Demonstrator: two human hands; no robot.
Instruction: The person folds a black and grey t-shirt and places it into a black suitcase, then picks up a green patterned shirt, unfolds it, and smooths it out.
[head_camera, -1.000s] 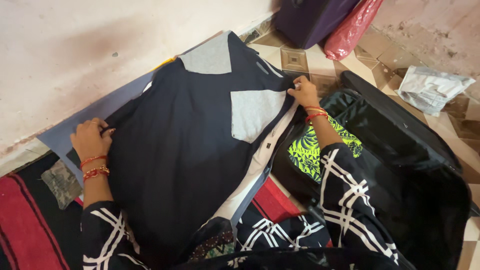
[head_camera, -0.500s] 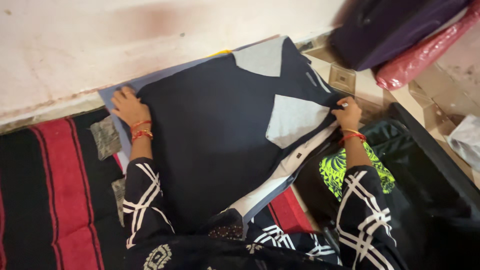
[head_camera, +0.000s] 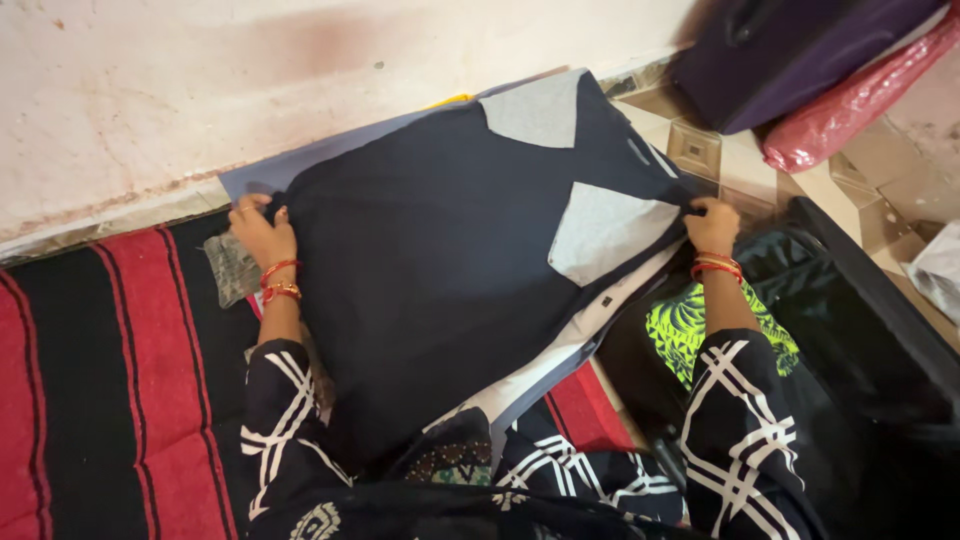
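Observation:
A dark navy garment (head_camera: 440, 270) with grey patches lies spread flat on the floor against the wall. Under it lie a white garment (head_camera: 590, 325) and a blue-grey one (head_camera: 300, 165). My left hand (head_camera: 258, 232) pinches the navy garment's left edge, fingers closed on the cloth. My right hand (head_camera: 712, 222) grips its right edge beside the grey patch (head_camera: 605, 230). Both wrists wear red and gold bangles, and both sleeves are black with white lines.
An open black suitcase (head_camera: 860, 340) sits at the right with a neon green patterned cloth (head_camera: 685, 325) inside. A purple bag (head_camera: 790, 50) and a red plastic bag (head_camera: 850, 110) stand at the back right. A red and black striped mat (head_camera: 110, 400) covers the floor at left.
The view swung right and then settled. My left hand slid down along the navy garment's left edge, and my right hand stayed on its right edge.

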